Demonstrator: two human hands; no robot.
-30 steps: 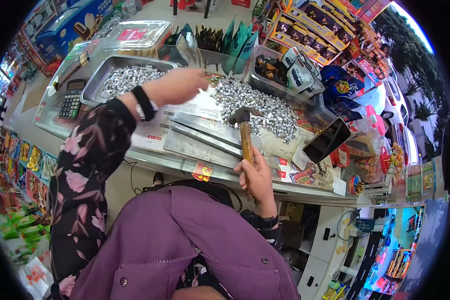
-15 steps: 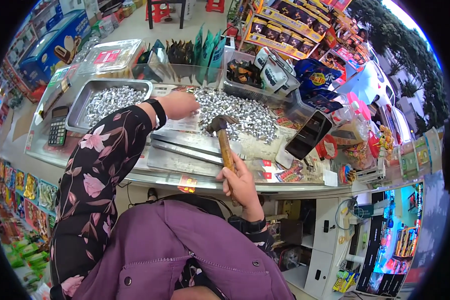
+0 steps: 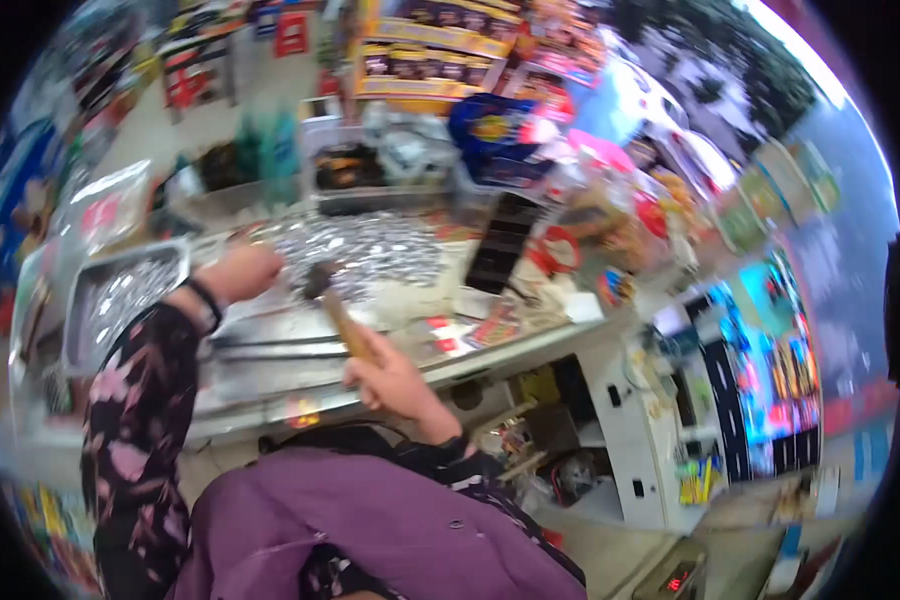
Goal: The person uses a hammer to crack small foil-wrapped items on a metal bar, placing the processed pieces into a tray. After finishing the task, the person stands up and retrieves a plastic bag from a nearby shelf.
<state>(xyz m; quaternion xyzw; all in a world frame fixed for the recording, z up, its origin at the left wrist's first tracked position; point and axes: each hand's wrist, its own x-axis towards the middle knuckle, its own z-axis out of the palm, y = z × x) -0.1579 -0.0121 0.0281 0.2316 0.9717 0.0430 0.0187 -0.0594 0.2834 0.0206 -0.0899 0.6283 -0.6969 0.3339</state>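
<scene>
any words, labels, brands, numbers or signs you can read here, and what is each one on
None is clear enough to quote; the view is motion-blurred.
Blue bag: printing, too blurred.
Yellow-and-black boxes: printing, too blurred.
Red label on the clear box: too blurred.
Red-lit display, lower edge: digits too small and blurred.
Hammer: no lettering shows.

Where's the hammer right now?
In the head view, the hammer is left of centre in the right hand, its head by the lower-left edge of the silver pieces.
</scene>
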